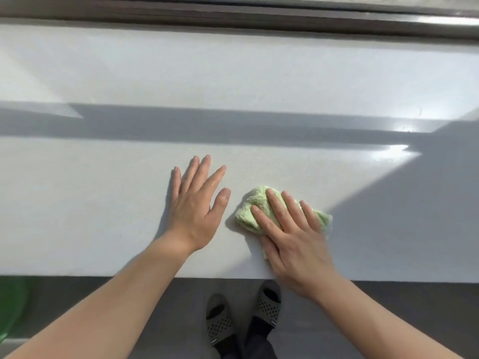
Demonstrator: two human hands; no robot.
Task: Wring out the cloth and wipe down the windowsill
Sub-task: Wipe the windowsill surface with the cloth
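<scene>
Your right hand [293, 229] lies flat on the green cloth [255, 203]; the fingers are stretched out and press down on it, they do not curl around it. Your left hand [197, 203] is just beside the cloth, not touching it; its fingers are spread wide and flat on the white windowsill [233, 73], and it holds nothing.

The cloth sits bunched up near the front edge of the windowsill, under your right fingers; part of it sticks out on the left and far side of your hand.

The cloth looks soft, fluffy and light; it will squash and fold easily, so it cannot break. I think it is damp, and a damp cloth slides well on a smooth sill; your left hand has a few wet spots on it. Keep your palm and fingers on top of the middle of the bunch; if you push only on one edge, I think the rest may roll up or slip out. A green tub [13, 307] shows at the lower left, by the floor.
</scene>
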